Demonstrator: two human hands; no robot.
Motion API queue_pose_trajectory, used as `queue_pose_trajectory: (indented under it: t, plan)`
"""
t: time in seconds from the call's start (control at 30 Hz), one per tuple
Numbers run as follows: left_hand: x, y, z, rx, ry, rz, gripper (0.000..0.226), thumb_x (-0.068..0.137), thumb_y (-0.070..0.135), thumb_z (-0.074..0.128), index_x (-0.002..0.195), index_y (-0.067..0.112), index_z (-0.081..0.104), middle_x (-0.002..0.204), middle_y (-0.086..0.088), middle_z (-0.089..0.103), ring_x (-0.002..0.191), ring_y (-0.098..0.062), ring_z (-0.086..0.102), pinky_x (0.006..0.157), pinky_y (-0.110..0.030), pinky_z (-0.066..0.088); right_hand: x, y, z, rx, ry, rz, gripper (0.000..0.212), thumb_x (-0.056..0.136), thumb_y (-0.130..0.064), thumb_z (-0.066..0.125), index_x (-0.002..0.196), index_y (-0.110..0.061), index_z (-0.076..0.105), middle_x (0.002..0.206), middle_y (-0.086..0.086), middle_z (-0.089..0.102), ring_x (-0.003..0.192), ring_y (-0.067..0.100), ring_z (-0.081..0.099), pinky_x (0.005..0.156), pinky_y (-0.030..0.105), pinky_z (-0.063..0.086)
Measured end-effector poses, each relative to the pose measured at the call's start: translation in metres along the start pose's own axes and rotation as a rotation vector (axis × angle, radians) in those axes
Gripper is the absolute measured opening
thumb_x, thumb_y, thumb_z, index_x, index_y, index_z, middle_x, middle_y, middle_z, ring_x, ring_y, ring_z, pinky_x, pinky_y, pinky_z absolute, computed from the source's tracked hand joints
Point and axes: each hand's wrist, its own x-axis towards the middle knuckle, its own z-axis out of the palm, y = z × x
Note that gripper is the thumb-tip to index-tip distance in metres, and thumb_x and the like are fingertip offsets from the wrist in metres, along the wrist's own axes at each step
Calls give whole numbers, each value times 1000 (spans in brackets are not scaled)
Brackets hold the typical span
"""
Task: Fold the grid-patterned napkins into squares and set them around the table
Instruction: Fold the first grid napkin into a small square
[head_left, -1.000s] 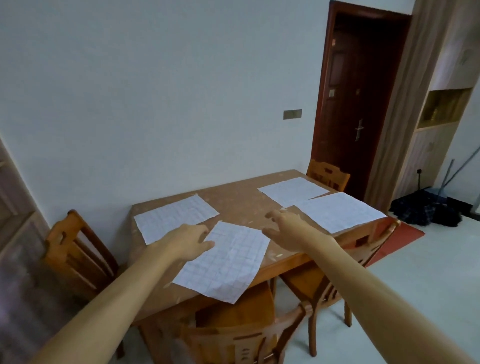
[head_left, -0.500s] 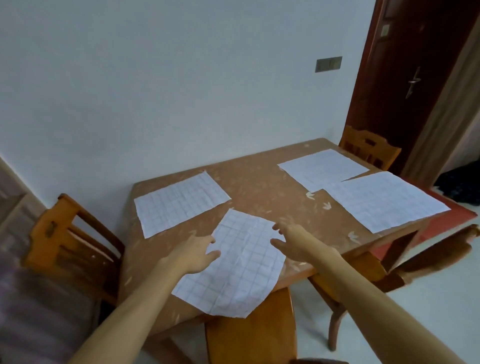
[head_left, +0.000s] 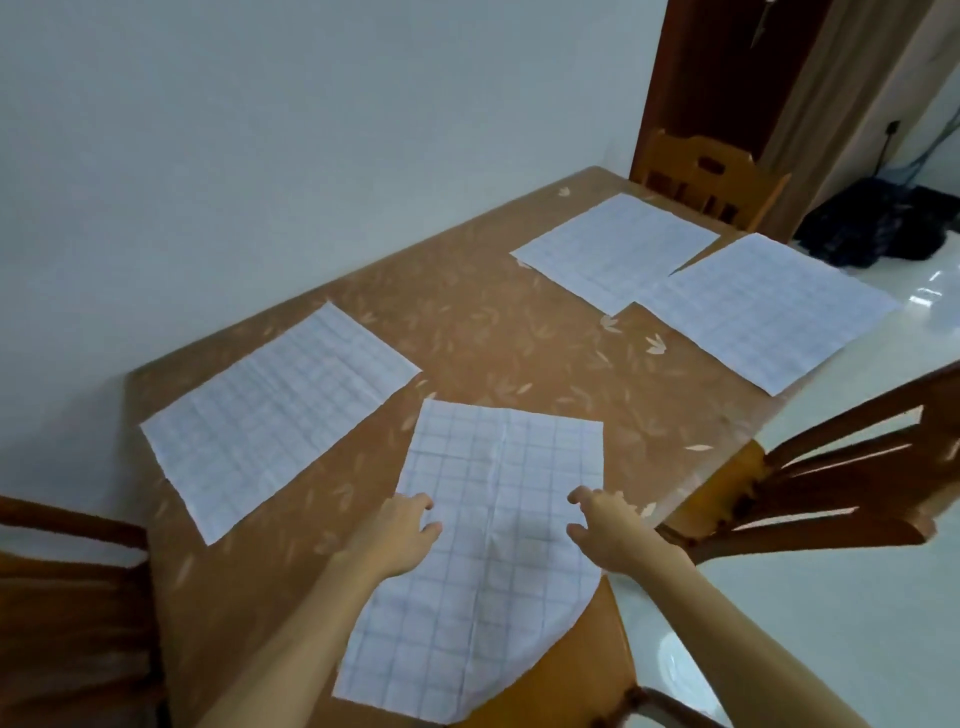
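The nearest grid-patterned napkin (head_left: 498, 467) lies unfolded and creased on the brown table (head_left: 467, 322), its near end hanging over the front edge. My left hand (head_left: 402, 532) rests at the napkin's left edge with fingers loosely curled. At the right edge, my right hand (head_left: 605, 525) has thumb and fingers spread apart; I see no grip on the napkin. Three more napkins lie flat: one at the left (head_left: 275, 410), one at the far right (head_left: 618, 249), and one by the right edge (head_left: 763, 306), which slightly overlaps the far one.
Wooden chairs stand at the left (head_left: 62, 571), at the right (head_left: 841, 467), at the far end (head_left: 711, 176) and just below the near napkin (head_left: 587, 675). A white wall runs along the table's far side. A dark bundle (head_left: 872, 228) lies on the floor.
My view has dropped and come closer to the table. Both hands have slid back along the near napkin's sides toward me, from its far half to about its middle.
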Motion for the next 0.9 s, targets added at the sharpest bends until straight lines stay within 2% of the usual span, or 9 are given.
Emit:
queue_pose_trajectory:
  t: [0.1,0.23,0.33,0.43,0.5,0.6,0.7,0.8,0.9]
  plan:
    - [36,-24,24,42,-50,4,43,103,38,45,140,17,51,140,-10,52,121,-26,57,98,-37,49,21,4,31,17,-11,112,45,99,-26,50,141,-11,41,132,10,54,115,26,57,88,31,46]
    - [70,-45,51,36,-10,-14,39,101,35,46,137,19,51,135,-8,50,113,-26,58,90,-39,52,39,9,62,69,31,256,39,96,-21,54,131,-8,45,131,16,51,115,34,54,96,40,46]
    - [87,-48,55,13,99,-34,40,101,31,48,139,18,48,137,-8,48,116,-27,55,85,-38,51,51,12,71,119,109,358,44,93,-21,59,133,-8,45,143,25,41,126,43,47,102,48,42]
    - [99,-48,55,-24,145,-78,43,100,29,52,140,15,46,136,-12,47,120,-29,50,88,-38,50,58,10,75,149,183,431,50,92,-24,63,135,-7,43,137,23,47,122,41,49,101,45,41]
    - [104,-48,55,-45,143,-99,43,98,30,57,137,14,46,130,-13,47,114,-31,54,84,-38,51,62,7,77,220,218,466,59,90,-23,66,139,-6,39,137,22,45,121,40,49,101,45,42]
    - [108,-51,56,-130,147,-121,55,94,29,67,140,15,41,129,-14,48,111,-33,58,85,-40,53,65,4,80,392,260,512,68,89,-16,67,146,-4,31,143,22,37,120,40,50,93,44,48]
    - [111,-57,58,-209,196,-160,71,87,31,76,143,12,36,135,-15,53,120,-33,58,92,-39,52,68,7,81,487,287,550,77,88,-15,69,150,0,25,135,19,52,106,32,59,77,35,50]
    - [114,-65,61,-189,193,-247,57,85,43,76,123,9,50,118,-11,63,104,-29,66,71,-34,51,69,10,84,563,261,593,59,87,-19,72,132,0,39,95,12,65,75,21,60,62,33,47]
    - [115,-72,65,-98,167,-216,37,88,50,70,94,14,63,102,-8,66,92,-24,63,64,-33,44,65,10,86,552,228,604,29,87,-17,71,102,-8,48,90,12,63,77,25,61,66,36,52]
